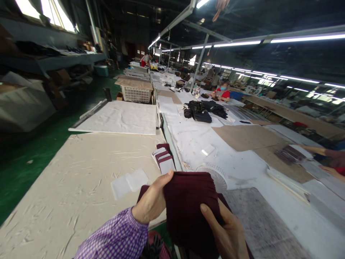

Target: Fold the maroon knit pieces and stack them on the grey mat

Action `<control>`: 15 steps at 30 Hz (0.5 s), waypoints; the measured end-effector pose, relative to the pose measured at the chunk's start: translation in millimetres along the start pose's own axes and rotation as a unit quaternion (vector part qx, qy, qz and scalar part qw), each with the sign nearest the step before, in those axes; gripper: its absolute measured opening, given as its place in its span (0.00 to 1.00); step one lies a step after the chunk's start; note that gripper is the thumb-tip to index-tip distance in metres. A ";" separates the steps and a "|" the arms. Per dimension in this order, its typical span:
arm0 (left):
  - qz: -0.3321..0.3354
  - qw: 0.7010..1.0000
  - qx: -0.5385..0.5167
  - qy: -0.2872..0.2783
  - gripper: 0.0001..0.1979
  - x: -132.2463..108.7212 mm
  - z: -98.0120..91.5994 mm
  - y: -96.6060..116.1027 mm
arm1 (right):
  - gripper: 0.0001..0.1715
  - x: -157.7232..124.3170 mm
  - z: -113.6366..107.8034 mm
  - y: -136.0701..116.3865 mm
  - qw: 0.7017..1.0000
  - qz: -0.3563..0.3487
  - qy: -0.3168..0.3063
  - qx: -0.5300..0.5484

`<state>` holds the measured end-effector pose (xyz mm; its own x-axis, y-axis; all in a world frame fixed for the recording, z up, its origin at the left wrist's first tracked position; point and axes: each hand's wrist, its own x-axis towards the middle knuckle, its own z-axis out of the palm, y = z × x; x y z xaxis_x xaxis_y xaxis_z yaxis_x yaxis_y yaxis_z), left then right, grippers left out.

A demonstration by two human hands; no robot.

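Observation:
A stack of dark maroon fabric pieces [192, 205] is held up in front of me between both hands. My left hand [155, 199] grips its left edge, thumb at the top corner. On the right side my right hand [225, 228] clasps the stack, thumb lying across its front face and fingers hidden behind. Beyond my left hand, a small fanned pile of maroon and white pieces [164, 158] rests at the edge of the cream-covered table [67, 183]. Thin white sheets [129, 183] lie flat on that table, left of my hands.
A white round fan [214, 174] sits just behind the fabric. Dark folded garments [199, 110] lie farther along the white table [185, 133]. At right, another person's hands [320, 158] are near maroon pieces [291, 154]. A plastic crate [136, 94] stands ahead.

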<state>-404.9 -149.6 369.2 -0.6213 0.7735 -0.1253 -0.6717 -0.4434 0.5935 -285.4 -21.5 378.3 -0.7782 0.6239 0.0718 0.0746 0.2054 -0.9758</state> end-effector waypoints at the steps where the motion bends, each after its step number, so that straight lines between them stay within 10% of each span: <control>1: -0.011 1.000 -0.005 0.000 0.21 0.6 -0.4 1.7 | 0.22 0.5 -0.9 1.0 1.000 0.000 -0.008 -0.004; 15: -0.029 0.999 -0.014 -0.007 0.19 1.3 -9.9 6.2 | 0.21 -3.0 -2.6 1.0 0.999 -0.006 -0.050 0.014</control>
<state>-413.8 -155.8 364.9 -0.5753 0.8046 -0.1468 -0.7171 -0.4099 0.5637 -281.4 -21.3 377.5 -0.8369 0.5435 0.0638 0.0486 0.1900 -0.9806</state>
